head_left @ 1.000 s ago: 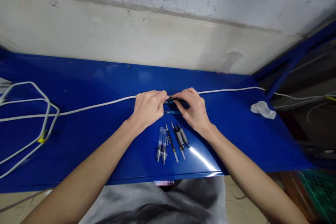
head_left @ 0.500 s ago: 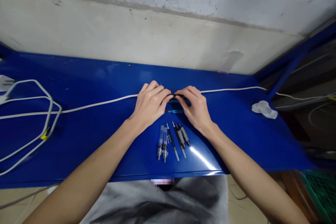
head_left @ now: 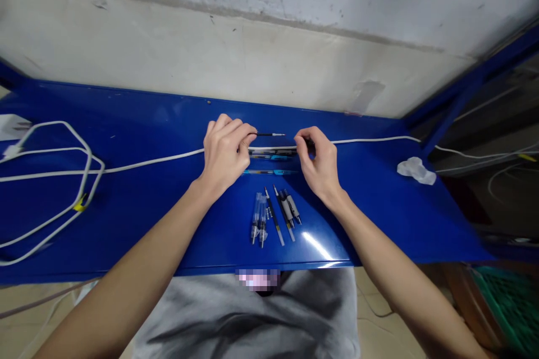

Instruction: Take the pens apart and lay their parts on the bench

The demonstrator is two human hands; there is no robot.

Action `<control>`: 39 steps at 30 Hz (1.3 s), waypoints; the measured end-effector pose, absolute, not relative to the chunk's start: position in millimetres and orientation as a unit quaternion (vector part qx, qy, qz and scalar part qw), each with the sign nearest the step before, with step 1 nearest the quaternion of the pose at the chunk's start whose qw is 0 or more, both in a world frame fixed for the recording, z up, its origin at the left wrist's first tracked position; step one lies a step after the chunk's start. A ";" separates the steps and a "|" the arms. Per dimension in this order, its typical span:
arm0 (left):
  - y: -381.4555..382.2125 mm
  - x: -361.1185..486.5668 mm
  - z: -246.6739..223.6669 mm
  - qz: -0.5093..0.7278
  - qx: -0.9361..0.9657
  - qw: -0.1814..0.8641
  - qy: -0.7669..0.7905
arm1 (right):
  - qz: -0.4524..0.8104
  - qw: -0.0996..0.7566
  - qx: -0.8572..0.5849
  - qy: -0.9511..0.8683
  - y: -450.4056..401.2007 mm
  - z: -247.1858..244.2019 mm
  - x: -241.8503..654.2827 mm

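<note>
My left hand (head_left: pixel 227 151) pinches a dark pen refill (head_left: pixel 269 134), its silver tip pointing right into the gap between my hands. My right hand (head_left: pixel 318 165) is closed, fingertips curled around something dark that they mostly hide. Under and between the hands lie a light-blue pen (head_left: pixel 284 172) and several dark and blue pens (head_left: pixel 273 156) beside the cable. Nearer me, clear pen barrels (head_left: pixel 255 221), two loose refills (head_left: pixel 275 221) and grey grip sections (head_left: pixel 286 207) rest in a group, with tiny springs (head_left: pixel 268 213) among them.
A white cable (head_left: pixel 160 161) crosses the blue tabletop (head_left: pixel 138 219) behind the pens and coils at left near a white adapter (head_left: pixel 14 126). Crumpled white material (head_left: pixel 416 170) lies at right. A wall (head_left: pixel 252 61) stands behind. A green basket (head_left: pixel 505 303) is at lower right.
My hands, fingertips together before, have moved apart. The refill now shows in my left hand's pinch, and the pens beneath are more visible. The view has shifted slightly.
</note>
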State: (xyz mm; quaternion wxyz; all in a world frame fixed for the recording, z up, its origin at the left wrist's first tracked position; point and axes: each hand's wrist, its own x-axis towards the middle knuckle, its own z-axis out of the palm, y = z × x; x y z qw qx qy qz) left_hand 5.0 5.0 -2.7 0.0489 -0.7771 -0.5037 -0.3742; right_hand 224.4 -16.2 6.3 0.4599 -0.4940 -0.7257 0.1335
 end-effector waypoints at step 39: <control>2.8 13.8 -9.2 -0.374 -0.801 0.001 -0.467 | 0.322 0.137 -0.326 -0.878 -68.1 28.4 216.9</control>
